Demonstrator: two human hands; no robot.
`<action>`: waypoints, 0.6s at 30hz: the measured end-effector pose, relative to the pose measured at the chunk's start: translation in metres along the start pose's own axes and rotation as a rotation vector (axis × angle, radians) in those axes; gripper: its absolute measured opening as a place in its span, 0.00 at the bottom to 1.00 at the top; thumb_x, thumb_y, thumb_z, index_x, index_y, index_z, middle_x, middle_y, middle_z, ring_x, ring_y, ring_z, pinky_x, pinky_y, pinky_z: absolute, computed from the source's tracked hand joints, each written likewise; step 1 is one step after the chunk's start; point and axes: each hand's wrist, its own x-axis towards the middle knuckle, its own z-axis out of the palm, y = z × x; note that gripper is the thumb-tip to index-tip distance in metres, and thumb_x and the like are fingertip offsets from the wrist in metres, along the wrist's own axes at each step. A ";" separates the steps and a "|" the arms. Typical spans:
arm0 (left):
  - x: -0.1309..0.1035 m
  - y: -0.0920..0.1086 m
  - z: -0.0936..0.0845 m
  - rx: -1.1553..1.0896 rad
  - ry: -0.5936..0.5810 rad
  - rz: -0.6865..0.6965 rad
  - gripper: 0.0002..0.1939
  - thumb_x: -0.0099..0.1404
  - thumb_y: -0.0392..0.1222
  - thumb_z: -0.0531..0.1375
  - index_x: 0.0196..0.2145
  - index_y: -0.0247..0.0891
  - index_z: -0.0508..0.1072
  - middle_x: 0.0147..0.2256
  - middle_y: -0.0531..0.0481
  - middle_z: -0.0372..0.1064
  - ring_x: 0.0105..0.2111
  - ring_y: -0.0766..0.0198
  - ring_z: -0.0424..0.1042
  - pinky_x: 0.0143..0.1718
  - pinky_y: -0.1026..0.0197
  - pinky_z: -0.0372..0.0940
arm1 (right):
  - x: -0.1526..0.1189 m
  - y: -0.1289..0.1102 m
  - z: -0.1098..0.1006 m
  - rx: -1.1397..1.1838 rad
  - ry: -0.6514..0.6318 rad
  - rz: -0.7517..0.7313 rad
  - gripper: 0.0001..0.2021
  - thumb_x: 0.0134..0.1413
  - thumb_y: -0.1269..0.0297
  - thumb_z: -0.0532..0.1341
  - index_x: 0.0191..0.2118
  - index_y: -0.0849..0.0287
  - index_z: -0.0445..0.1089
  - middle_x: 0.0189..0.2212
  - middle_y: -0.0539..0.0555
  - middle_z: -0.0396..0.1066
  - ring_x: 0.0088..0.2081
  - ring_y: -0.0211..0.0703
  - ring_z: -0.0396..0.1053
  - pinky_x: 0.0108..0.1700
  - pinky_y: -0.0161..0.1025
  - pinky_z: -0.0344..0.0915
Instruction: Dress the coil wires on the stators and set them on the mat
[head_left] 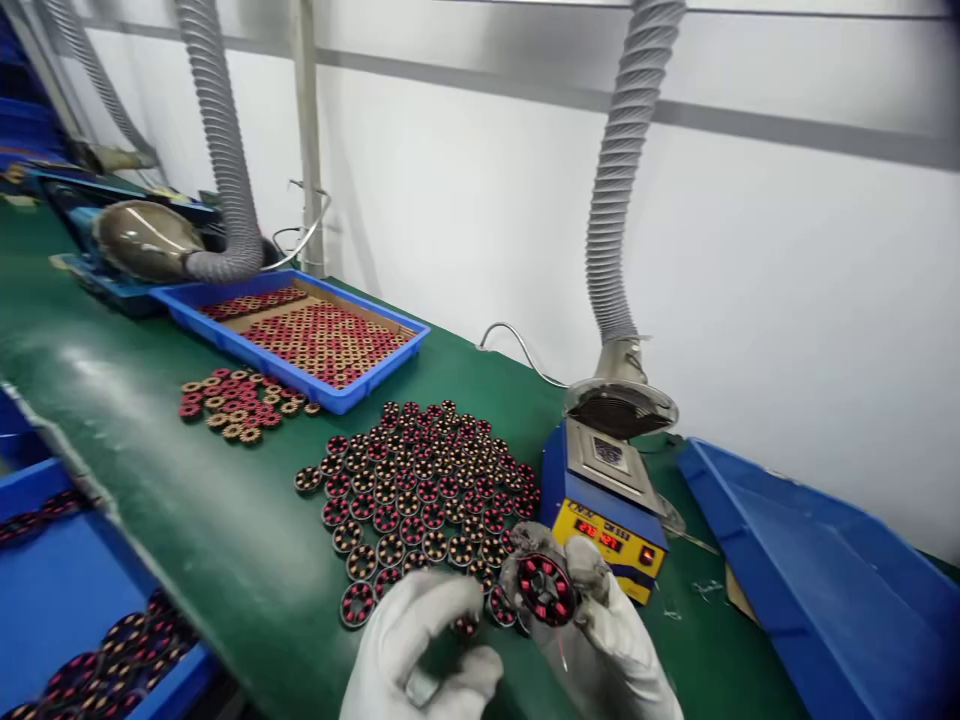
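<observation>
My right hand (611,610), in a white glove with dirty grey fingertips, holds a round black ring with red coils (546,590) upright in front of the blue and yellow heating unit (607,535). To its left is my left hand (420,640), also gloved in white, with thumb and fingers curved apart and no part visibly held between them. Just beyond both hands, many similar rings with red or copper-coloured coils (409,502) lie spread on the green table (285,530).
A blue tray of small red and tan rings (341,400) stands at the back left, with loose ones (238,405) beside it. Another blue bin (60,590) sits lower left. At right leans a blue tray (817,580). A fume hose (611,200) hangs over the heating unit.
</observation>
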 end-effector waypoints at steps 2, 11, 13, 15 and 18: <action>0.007 0.009 -0.002 -0.189 0.109 -0.157 0.23 0.50 0.35 0.61 0.45 0.46 0.70 0.46 0.50 0.66 0.47 0.57 0.65 0.50 0.63 0.60 | -0.001 0.010 0.008 -0.019 -0.018 0.011 0.13 0.32 0.62 0.72 0.28 0.51 0.69 0.36 0.52 0.74 0.34 0.47 0.72 0.36 0.45 0.69; 0.026 0.031 -0.011 -0.837 0.047 -0.377 0.09 0.55 0.38 0.63 0.35 0.37 0.74 0.36 0.46 0.71 0.38 0.60 0.70 0.40 0.65 0.64 | 0.007 0.050 0.015 -0.165 -0.060 -0.052 0.14 0.29 0.57 0.73 0.21 0.53 0.67 0.18 0.46 0.66 0.22 0.37 0.63 0.25 0.35 0.63; 0.025 0.030 -0.010 -0.846 0.090 -0.357 0.06 0.55 0.37 0.62 0.32 0.35 0.75 0.34 0.46 0.71 0.37 0.61 0.70 0.40 0.65 0.64 | 0.009 0.055 0.014 -0.245 -0.067 -0.114 0.14 0.29 0.59 0.73 0.20 0.54 0.67 0.17 0.46 0.65 0.21 0.35 0.61 0.23 0.33 0.60; 0.023 0.027 -0.007 -0.887 0.159 -0.350 0.06 0.52 0.37 0.64 0.31 0.34 0.75 0.34 0.45 0.71 0.36 0.60 0.70 0.40 0.64 0.65 | 0.010 0.058 0.016 -0.314 -0.061 -0.180 0.13 0.29 0.61 0.73 0.19 0.55 0.67 0.17 0.45 0.64 0.20 0.34 0.60 0.22 0.32 0.59; 0.024 0.023 -0.006 -0.985 0.265 -0.324 0.09 0.48 0.39 0.68 0.29 0.36 0.75 0.34 0.46 0.72 0.34 0.60 0.71 0.39 0.64 0.66 | 0.010 0.060 0.024 -0.318 -0.042 -0.180 0.13 0.29 0.62 0.73 0.18 0.54 0.66 0.17 0.46 0.64 0.20 0.36 0.60 0.23 0.33 0.60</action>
